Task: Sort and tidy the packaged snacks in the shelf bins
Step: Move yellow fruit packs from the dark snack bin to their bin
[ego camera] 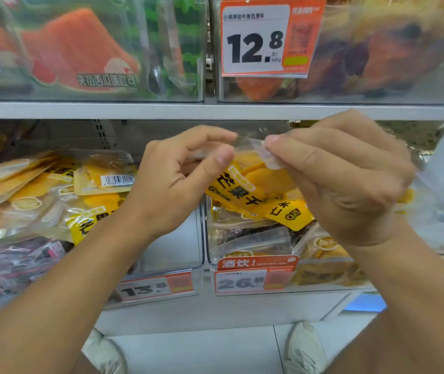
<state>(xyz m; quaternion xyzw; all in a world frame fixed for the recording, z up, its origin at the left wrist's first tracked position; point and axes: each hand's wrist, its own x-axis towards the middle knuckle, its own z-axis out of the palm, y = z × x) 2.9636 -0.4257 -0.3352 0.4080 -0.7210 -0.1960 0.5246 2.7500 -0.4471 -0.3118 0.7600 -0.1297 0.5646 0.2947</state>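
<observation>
Packets (53,190) of yellow dried mango heap the left bin (161,290); the right bin (256,282) holds mixed pouches. A grey shelf (215,110) runs above, white floor below. One mango pack (253,184), yellow with a clear top, hangs over the right bin, its top edge pinched by left hand (177,182) and right hand (350,179).

Arms: bare to the frame edge, no sleeves seen.
Hands (177,182): no gloves, rings or watch worn.
Shoes (306,346): pale off-white, worn on both feet.
</observation>
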